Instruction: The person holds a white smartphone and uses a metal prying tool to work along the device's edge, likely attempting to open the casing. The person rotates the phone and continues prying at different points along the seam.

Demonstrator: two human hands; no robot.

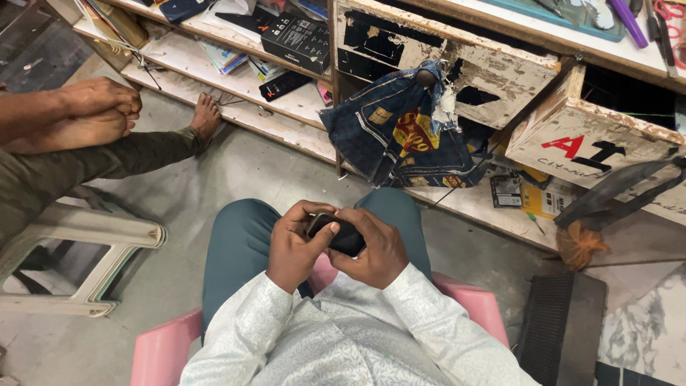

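I sit on a pink plastic chair (161, 350) in teal trousers and a white patterned shirt. Over my lap both hands grip a small black device (339, 234), shaped like a phone. My left hand (294, 246) wraps its left end, thumb lying across the top. My right hand (373, 246) covers the right end, fingers curled around it. Most of the device is hidden by my fingers.
A worn white wooden bench with open drawers (500, 68) stands ahead, a dark denim bag (400, 136) hanging from it. Low shelves (236, 86) hold boxes and papers. Another person's bare feet (107, 107) and leg rest at left above a white plastic stool (86, 243). A black mat (561, 325) lies at right.
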